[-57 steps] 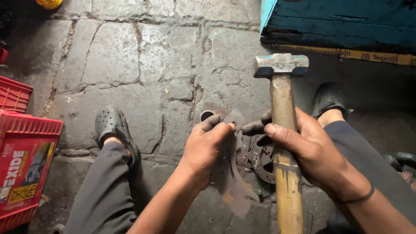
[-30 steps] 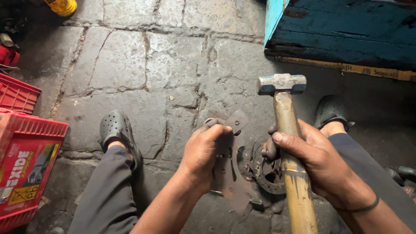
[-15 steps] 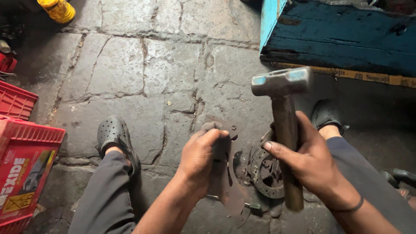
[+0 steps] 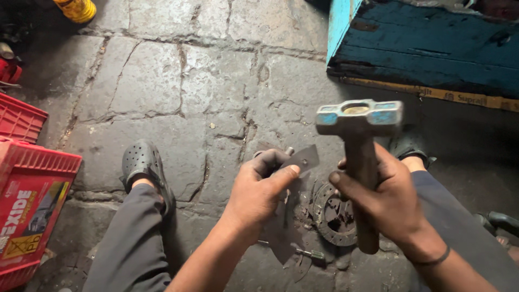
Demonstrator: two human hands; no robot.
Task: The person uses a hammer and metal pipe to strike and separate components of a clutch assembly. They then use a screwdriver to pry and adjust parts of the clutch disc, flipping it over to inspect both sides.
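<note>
While the right hand (image 4: pixel 386 203) wraps tight round the wooden handle of a hammer (image 4: pixel 359 157), head lifted upright over the work, the left hand (image 4: pixel 258 194) pinches a thin, dark metal plate (image 4: pixel 294 208) edge-on against the stone floor (image 4: pixel 178 92). Just right of that plate lies a round, rusty toothed disc (image 4: pixel 332 216), flat on the floor between the feet. No blow landing here; the disc looks whole and unmoved, so the striking seems all to come. Red crates (image 4: pixel 30 184) sit at the floor's left edge, a blue box (image 4: pixel 427 46) at the far right corner.
</note>
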